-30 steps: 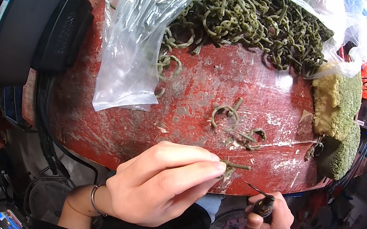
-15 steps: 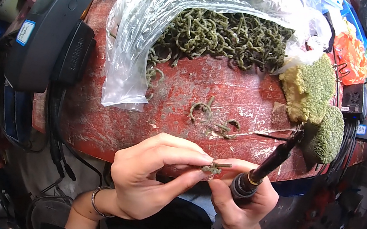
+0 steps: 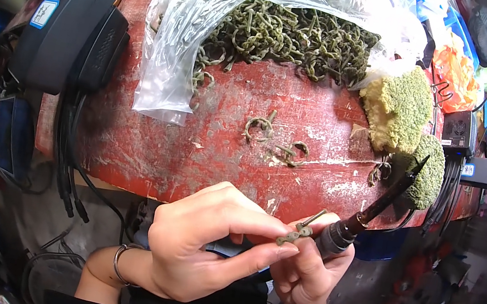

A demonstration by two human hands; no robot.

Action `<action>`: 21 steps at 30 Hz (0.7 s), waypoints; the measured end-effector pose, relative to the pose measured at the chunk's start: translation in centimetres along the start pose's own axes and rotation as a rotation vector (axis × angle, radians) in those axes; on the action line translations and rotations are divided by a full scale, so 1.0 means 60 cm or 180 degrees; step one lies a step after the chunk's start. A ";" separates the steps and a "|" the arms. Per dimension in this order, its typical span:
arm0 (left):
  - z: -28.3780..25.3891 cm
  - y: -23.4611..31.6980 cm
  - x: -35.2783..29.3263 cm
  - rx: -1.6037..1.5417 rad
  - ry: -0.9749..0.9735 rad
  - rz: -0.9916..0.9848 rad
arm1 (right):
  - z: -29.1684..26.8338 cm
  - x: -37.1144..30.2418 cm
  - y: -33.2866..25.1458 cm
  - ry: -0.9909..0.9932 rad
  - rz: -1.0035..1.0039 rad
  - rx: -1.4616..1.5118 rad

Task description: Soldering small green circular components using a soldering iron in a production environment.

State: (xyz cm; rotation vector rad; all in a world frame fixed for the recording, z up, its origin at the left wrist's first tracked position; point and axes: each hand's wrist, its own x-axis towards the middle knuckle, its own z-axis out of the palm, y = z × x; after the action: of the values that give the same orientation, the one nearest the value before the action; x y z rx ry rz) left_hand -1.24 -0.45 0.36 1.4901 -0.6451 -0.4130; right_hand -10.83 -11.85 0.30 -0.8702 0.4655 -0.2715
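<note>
Between the fingertips of my left hand (image 3: 210, 236) I pinch a small green ring-shaped piece (image 3: 292, 236), its short stem pointing up and to the right. The thumb of my right hand (image 3: 313, 273) touches that piece too. My right hand also grips a soldering iron (image 3: 381, 204), whose dark tip slants up and right, away from the piece. Beyond my hands, a loose green ring with a stem (image 3: 258, 127) and a second ring piece (image 3: 293, 154) lie on the red worn tabletop (image 3: 204, 158). Fingers hide part of the held piece.
A heap of similar green pieces (image 3: 288, 37) spills from a clear plastic bag (image 3: 167, 88). Two rough yellow-green blocks (image 3: 395, 110) stand at the right, near another ring (image 3: 380, 173). Black devices (image 3: 72, 20) and cables (image 3: 67, 148) flank the left; a small black box (image 3: 458, 131) is at right.
Both hands have shifted slightly right and closer together. The held piece has turned, its stem now steeper. The soldering iron has swung to the right. The whole view has shifted a little.
</note>
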 end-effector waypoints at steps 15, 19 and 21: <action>0.004 0.011 -0.004 0.1031 0.0344 0.0624 | 0.012 -0.003 0.015 0.0189 0.0172 0.0366; 0.001 0.010 -0.005 0.1061 0.0305 0.0582 | 0.005 -0.007 0.013 0.0090 0.0123 0.0206; -0.001 0.007 -0.004 0.1041 0.0243 0.0584 | 0.005 -0.009 0.012 0.0106 0.0095 0.0108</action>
State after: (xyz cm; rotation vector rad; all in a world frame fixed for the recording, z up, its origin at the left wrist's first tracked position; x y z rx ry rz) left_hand -1.46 -0.22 0.74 1.7282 -0.8087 -0.1107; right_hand -11.10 -10.98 0.07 -0.8260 0.5031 -0.2663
